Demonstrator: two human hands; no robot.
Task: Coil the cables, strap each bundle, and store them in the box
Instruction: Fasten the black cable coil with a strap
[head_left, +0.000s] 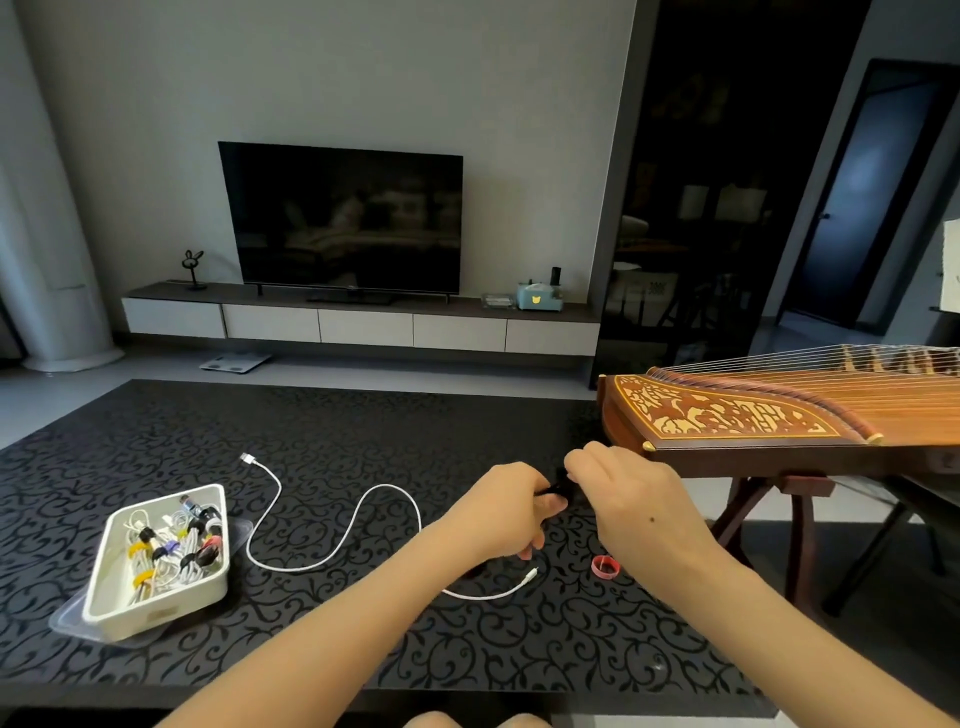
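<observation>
White bundles already fill much of the box (156, 618), which sits at the left of the table (311, 426) on a clear lid (70, 621). This head view is the only one. The bundles in the box are coiled cables cinched with yellow, black, purple and red straps, so I judge most of the task done.

One white cable (343, 540) lies loose and uncoiled on the table between the box and the hands, its plugs well apart. A red strap (604, 566) lies rolled up on the table, just beside the right wrist and unused.

The left hand (511, 512) has its fingers curled round a small black piece (558, 486). The right hand (639, 499) pinches the top of the same piece with its fingertips (574, 461). Whether the piece is a strap or a small black bundle being strapped, I cannot tell, because the hands hide most of it. It is held above the table, well apart from the box.

What seems left is to finish with the black piece, coil and strap the white cable, and put both in the box.

No writing can be read. A faint mark on the box's near wall is too blurred to make out. A pale blue box (538, 297) under the TV (343, 218) carries a small yellow animal face but no legible letters. The zither (779, 410) at right shows only ornament.
</observation>
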